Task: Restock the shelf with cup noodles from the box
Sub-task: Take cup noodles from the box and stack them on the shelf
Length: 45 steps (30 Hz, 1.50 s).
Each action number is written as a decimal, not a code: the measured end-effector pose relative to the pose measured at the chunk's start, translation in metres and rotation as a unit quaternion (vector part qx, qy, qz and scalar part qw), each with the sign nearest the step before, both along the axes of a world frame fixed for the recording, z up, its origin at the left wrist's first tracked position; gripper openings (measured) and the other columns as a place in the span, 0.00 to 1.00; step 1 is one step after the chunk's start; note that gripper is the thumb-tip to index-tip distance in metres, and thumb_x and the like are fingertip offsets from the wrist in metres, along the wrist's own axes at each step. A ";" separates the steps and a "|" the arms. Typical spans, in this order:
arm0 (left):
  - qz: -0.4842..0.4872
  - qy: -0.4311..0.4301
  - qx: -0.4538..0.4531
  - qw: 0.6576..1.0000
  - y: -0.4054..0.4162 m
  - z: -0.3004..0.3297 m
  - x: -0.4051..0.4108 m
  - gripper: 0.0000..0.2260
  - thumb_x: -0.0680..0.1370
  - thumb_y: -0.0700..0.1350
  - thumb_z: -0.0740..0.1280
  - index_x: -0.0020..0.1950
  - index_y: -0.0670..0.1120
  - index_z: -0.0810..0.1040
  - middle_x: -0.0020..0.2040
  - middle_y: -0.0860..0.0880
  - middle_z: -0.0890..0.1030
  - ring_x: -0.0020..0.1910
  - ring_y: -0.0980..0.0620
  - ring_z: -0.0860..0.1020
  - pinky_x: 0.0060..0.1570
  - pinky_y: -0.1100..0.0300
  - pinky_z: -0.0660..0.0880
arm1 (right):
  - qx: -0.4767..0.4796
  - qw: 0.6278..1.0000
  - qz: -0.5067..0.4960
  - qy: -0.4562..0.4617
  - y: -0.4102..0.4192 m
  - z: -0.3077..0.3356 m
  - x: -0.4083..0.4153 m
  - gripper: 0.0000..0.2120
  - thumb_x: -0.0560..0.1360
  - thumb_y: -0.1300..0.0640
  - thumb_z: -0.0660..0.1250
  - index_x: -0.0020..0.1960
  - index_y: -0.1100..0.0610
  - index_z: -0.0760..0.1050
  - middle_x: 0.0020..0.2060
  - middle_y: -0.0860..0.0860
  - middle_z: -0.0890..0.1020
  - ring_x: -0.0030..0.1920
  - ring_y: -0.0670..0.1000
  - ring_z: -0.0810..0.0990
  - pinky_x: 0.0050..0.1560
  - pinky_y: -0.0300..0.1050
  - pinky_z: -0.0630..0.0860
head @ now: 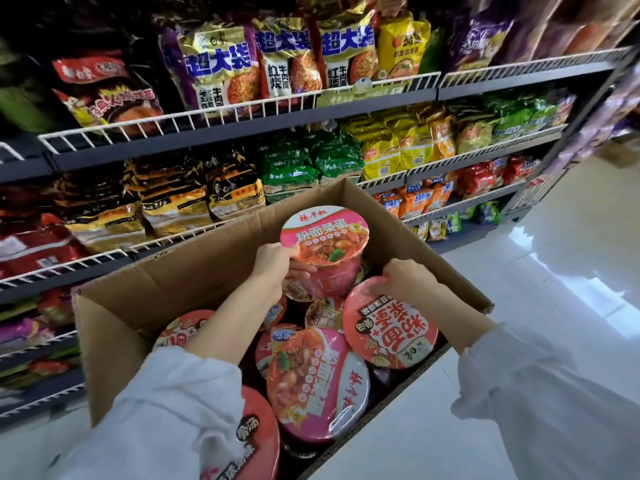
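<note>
A pink-lidded cup of noodles (323,249) is raised above the far part of the open cardboard box (194,268), tilted so its lid faces the camera. The left hand (273,263) grips it at the lid's near-left rim, thumb on top and fingers curled underneath against the cup's side. Just to the right, a red-lidded cup (389,323) leans against the box's right wall, and the right hand (403,278) holds its far edge with fingers curled over the rim. More cups lie in the box nearer the camera: a large pink-lidded one (318,382) in the middle, tilted to the left, a red one (258,441) at the near edge partly hidden by the left sleeve (166,410), and another red one (183,329) at the left beneath the forearm. The right sleeve (540,393) reaches in from the near right. Beyond the box, to the left and far side, stand shelves (242,128) with white wire front rails, filled with bagged instant noodles (221,67). To the right lies a pale glossy floor (554,271)
</note>
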<state>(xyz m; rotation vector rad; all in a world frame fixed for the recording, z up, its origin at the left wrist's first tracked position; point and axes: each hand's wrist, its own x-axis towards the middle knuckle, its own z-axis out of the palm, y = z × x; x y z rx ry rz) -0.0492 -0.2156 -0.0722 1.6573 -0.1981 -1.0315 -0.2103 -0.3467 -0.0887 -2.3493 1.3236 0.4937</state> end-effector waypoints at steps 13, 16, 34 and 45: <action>-0.021 -0.027 -0.096 0.995 0.045 0.046 -0.011 0.06 0.80 0.39 0.60 0.48 0.46 0.76 0.25 0.45 0.80 0.21 0.53 0.74 0.30 0.62 0.70 | 0.007 0.996 -0.046 -0.079 -0.007 0.020 -0.006 0.15 0.74 0.49 0.68 0.49 0.60 0.83 0.44 0.56 0.84 0.42 0.54 0.79 0.44 0.44 0.76; -0.011 -0.020 -0.121 0.992 0.047 0.051 -0.011 0.08 0.80 0.39 0.60 0.57 0.41 0.75 0.26 0.44 0.80 0.24 0.51 0.74 0.29 0.62 0.71 | -0.021 0.971 -0.145 -0.187 -0.003 0.032 -0.002 0.14 0.75 0.54 0.67 0.50 0.65 0.81 0.38 0.57 0.81 0.35 0.53 0.78 0.28 0.41 0.71; 0.038 -0.050 -0.252 0.966 0.139 0.126 0.035 0.29 0.74 0.71 0.48 0.64 0.57 0.73 0.58 0.51 0.79 0.58 0.52 0.76 0.61 0.47 0.71 | 0.132 0.855 -0.216 -0.452 0.113 0.124 0.099 0.11 0.74 0.65 0.68 0.34 0.64 0.75 0.33 0.58 0.80 0.30 0.58 0.81 0.37 0.58 0.81; 0.152 -0.059 -0.323 0.932 0.308 0.203 0.161 0.29 0.73 0.72 0.49 0.57 0.56 0.78 0.52 0.50 0.82 0.52 0.50 0.79 0.54 0.48 0.75 | 0.246 0.831 -0.048 -0.496 0.308 0.228 0.241 0.38 0.73 0.28 0.43 0.62 0.56 0.73 0.54 0.58 0.80 0.56 0.60 0.79 0.45 0.54 0.78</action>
